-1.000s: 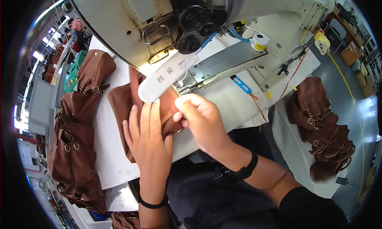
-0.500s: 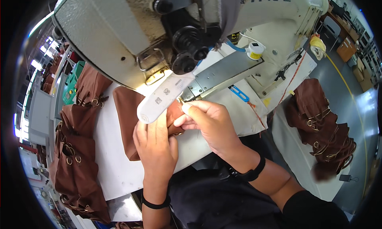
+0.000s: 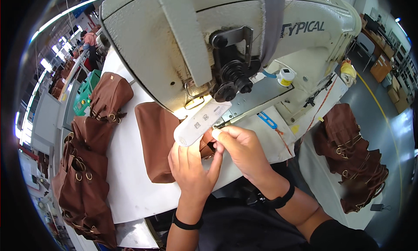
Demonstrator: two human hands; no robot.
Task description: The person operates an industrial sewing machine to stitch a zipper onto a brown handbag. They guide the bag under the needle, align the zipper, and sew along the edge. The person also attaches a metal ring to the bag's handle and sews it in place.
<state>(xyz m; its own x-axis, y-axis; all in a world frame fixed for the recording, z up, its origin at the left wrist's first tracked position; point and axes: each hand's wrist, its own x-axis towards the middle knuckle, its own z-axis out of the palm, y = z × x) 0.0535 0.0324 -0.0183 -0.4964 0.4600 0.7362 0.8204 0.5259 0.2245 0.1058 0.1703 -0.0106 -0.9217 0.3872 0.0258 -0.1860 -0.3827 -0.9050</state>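
Observation:
A brown leather bag (image 3: pixel 157 143) lies at the working end of a sewing machine (image 3: pixel 141 46). My left hand (image 3: pixel 191 169) holds it close to the needle area, fingers stretched forward with their tips partly under a white oblong lamp (image 3: pixel 198 123), the thumb reaching toward my other hand. My right hand (image 3: pixel 246 151) pinches a small orange-brown leather part of the bag beside the machine's narrow arm (image 3: pixel 261 99). The thumb and forefinger are pressed together there. The lamp and my fingers hide the needle and the exact gripping spot.
Stacked brown leather bags (image 3: pixel 89 164) with brass rings line the left side. More bags (image 3: pixel 348 155) lie at the right. A blue tool (image 3: pixel 267 120) with orange thread and a small white bottle (image 3: pixel 286 76) sit by the machine. A person (image 3: pixel 90 44) stands in the far background.
The whole view has shifted, so the machine, bags and hands appear farther right and lower. My left thumb now reaches closer to my right fingers. Both hands stay at the same bag.

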